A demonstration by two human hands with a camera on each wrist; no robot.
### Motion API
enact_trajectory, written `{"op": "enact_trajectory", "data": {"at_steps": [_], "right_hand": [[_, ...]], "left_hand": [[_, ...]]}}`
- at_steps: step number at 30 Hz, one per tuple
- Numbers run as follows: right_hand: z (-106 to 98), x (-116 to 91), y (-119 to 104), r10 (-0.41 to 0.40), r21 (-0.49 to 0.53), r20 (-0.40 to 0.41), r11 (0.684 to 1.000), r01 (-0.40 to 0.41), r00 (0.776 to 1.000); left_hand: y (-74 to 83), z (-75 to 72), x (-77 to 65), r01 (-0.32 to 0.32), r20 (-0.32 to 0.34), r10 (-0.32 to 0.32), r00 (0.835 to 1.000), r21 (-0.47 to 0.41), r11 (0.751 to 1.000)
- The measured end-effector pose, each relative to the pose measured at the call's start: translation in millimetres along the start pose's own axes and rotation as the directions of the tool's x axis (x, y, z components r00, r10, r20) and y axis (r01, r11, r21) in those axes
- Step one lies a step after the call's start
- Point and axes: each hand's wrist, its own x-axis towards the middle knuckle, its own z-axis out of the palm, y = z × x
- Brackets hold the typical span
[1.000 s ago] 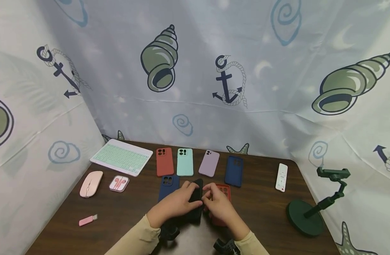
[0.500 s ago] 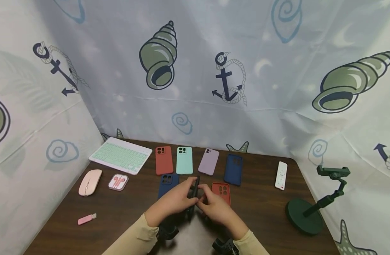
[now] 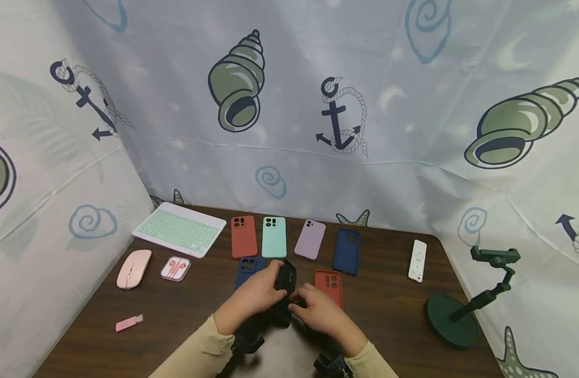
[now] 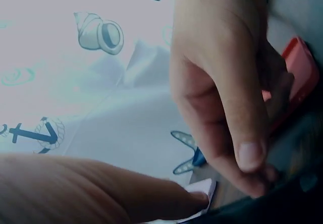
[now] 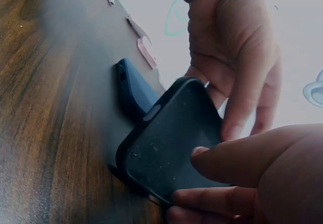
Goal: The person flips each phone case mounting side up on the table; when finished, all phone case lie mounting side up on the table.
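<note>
A black phone (image 3: 287, 278) in a raised-rim cover is held tilted over the front middle of the table. My left hand (image 3: 256, 294) grips its upper part, as the head view shows. Seen from the right wrist, the phone (image 5: 166, 143) has a flat dark face with light specks and a grey side button. The right hand (image 3: 320, 312) pinches its lower edge, thumb (image 5: 227, 158) on that face and fingers (image 5: 212, 199) beneath. A dark blue phone case (image 3: 247, 269) lies partly hidden by the left hand. Right of both hands is a red phone case (image 3: 328, 286).
Behind the hands lie red (image 3: 244, 237), mint (image 3: 274, 239), purple (image 3: 310, 239) and blue (image 3: 346, 252) phone cases. At left are a keyboard (image 3: 181, 229), mouse (image 3: 134, 269), earphone box (image 3: 175, 269) and USB stick (image 3: 129, 323). A remote (image 3: 417, 261) and green stand (image 3: 452, 320) occupy the right.
The black phone has turned between the hands, passing through nearly edge-on and now showing a broader side. My right hand has shifted slightly down and away from the red case.
</note>
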Motion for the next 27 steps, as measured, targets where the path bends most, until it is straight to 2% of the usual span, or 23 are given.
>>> {"op": "enact_trajectory", "data": {"at_steps": [7,12,16,23,27], "right_hand": [[-6.4,-3.7,-0.2,0.058,-0.045,-0.025,0.997,-0.059,0.998],[-12.6,-4.9,1.3,0.111,-0.057,-0.06,0.992,-0.114,0.992],[-14.8,-3.1,1.5,0.114,-0.068,-0.068,0.991,-0.119,0.991],[-13.6,-2.9,0.8,0.114,-0.086,-0.076,0.989,-0.121,0.991],[-11.8,-3.8,0.3,0.114,-0.063,-0.092,0.991,-0.12,0.989]], "left_hand": [[-5.6,6.2,5.5,0.054,-0.058,-0.047,0.997,0.115,0.992],[-7.5,14.7,7.9,0.061,-0.003,-0.061,0.998,0.152,0.987],[-7.8,15.2,8.3,0.065,0.036,-0.071,0.997,0.136,0.989],[-8.5,13.0,8.2,0.052,0.05,-0.056,0.997,0.088,0.995],[-11.4,11.4,6.7,0.038,0.058,-0.043,0.997,0.078,0.996]]}}
